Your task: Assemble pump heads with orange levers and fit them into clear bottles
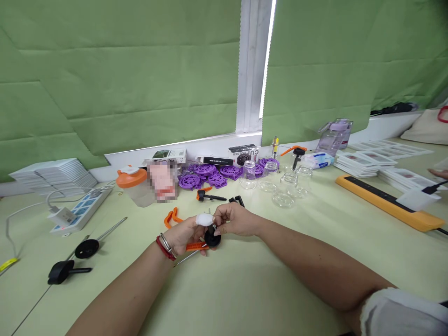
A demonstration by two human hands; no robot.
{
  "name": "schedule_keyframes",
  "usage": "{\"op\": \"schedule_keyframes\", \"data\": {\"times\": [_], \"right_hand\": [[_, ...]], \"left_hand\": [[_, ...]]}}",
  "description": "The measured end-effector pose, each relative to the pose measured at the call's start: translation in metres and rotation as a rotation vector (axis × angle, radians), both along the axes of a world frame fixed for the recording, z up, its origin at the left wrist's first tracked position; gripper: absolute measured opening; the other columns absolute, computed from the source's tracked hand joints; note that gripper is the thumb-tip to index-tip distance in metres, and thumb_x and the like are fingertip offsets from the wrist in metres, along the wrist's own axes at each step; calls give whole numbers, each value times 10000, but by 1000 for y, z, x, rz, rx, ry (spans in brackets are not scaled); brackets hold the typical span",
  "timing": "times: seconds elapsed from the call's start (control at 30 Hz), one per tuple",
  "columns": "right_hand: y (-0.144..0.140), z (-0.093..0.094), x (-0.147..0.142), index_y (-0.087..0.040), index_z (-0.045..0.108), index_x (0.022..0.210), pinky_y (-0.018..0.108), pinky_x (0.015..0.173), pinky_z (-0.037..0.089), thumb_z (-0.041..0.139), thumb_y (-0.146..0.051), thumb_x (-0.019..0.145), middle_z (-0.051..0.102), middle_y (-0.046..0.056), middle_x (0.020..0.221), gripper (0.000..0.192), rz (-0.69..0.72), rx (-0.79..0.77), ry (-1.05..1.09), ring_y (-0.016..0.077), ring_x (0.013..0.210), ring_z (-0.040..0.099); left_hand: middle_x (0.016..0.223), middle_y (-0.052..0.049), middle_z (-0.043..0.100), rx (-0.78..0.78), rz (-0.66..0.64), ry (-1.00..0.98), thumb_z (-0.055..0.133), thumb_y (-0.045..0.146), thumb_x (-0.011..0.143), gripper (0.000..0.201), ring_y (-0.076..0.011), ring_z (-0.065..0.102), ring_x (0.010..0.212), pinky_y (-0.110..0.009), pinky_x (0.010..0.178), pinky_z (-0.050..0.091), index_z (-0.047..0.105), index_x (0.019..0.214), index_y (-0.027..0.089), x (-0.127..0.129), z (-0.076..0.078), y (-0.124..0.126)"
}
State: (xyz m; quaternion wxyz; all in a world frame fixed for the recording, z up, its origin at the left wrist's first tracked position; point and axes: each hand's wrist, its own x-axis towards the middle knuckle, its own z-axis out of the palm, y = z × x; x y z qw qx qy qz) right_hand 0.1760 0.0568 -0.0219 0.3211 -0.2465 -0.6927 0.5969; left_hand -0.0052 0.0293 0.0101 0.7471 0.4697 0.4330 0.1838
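We see both hands meeting low over the pale green table (pixel 266 289), a little left of the middle of the view. The left hand (pixel 184 235), with a red band and a metal bangle at the wrist and a white wrap around one fingertip, curls its fingers around an orange clip piece (pixel 196 246) and a thin metal rod (pixel 187 257) that slants out beneath the palm. The right hand (pixel 234 220) has its fingers pressed together in a pinch at the top of a round black disc part (pixel 212 239), which sits between the two hands, just above the tabletop. Just behind the left hand lies a second orange clip (pixel 171 217), and farther back a black-and-orange pump piece (pixel 207 196). Beyond these a heap of purple wheels (pixel 213 175) rests against the window ledge, with several clear glass jars (pixel 285 186) to its right. At far left we find a black disc on a rod (pixel 91 245), a black handle piece (pixel 61 271) and a white power strip (pixel 82 210). An orange-lidded cup (pixel 135 185) stands near the ledge, and a long orange tray (pixel 388 201) lies at right.
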Motion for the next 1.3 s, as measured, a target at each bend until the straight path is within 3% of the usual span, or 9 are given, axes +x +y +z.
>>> {"op": "schedule_keyframes", "data": {"times": [0.13, 0.27, 0.37, 0.53, 0.77, 1.1, 1.3], "right_hand": [[0, 0, 0, -140, 573, 748, 241, 611, 419, 794, -238, 559, 553, -35, 691, 307, 12, -13, 19, 83, 622, 495], [0, -1, 0, -143, 538, 667, 250, 637, 427, 801, -261, 554, 548, -31, 689, 310, 7, -15, 30, 91, 648, 505], [0, -1, -1, -145, 569, 744, 250, 634, 423, 806, -266, 550, 553, -34, 704, 330, 15, -33, 30, 85, 633, 500], [0, -3, -1, -146, 557, 708, 249, 637, 421, 802, -257, 555, 545, -38, 695, 310, 17, -46, 39, 86, 637, 501], [-1, -2, -2, -144, 544, 715, 247, 647, 418, 794, -219, 560, 551, -34, 718, 305, 26, -70, 56, 85, 651, 506], [0, -1, 1, -143, 523, 673, 248, 654, 416, 759, -188, 595, 536, -24, 714, 253, 50, 15, 22, 92, 672, 497], [1, -4, 0, -141, 527, 716, 238, 647, 410, 754, -170, 595, 540, -26, 737, 259, 55, -24, 44, 85, 669, 497]], "left_hand": [[724, -77, 642, 0, 5, 6, 615, 509, 634, 549, -232, 617, 669, -269, 470, 436, 551, 1049, 156, 0, 1, 0], [724, -66, 641, 2, 16, 10, 611, 516, 647, 543, -224, 617, 662, -265, 468, 438, 543, 1052, 161, 0, 0, 0], [721, -71, 643, -1, 19, 12, 617, 519, 633, 543, -229, 619, 658, -265, 460, 436, 549, 1033, 158, -1, -1, 0], [719, -77, 646, 5, -10, -16, 601, 526, 656, 542, -252, 628, 673, -270, 457, 426, 547, 1059, 168, 0, -1, 0], [719, -74, 643, 15, -26, -40, 583, 503, 689, 509, -213, 599, 610, -275, 463, 428, 552, 1067, 162, -2, -2, 1], [603, -34, 587, 32, -19, -52, 570, 479, 699, 440, -214, 595, 584, -274, 451, 431, 572, 1006, 163, -3, -7, 3], [583, -37, 583, 19, -32, -67, 565, 503, 689, 435, -224, 594, 595, -280, 453, 430, 592, 955, 160, -4, -8, 4]]}}
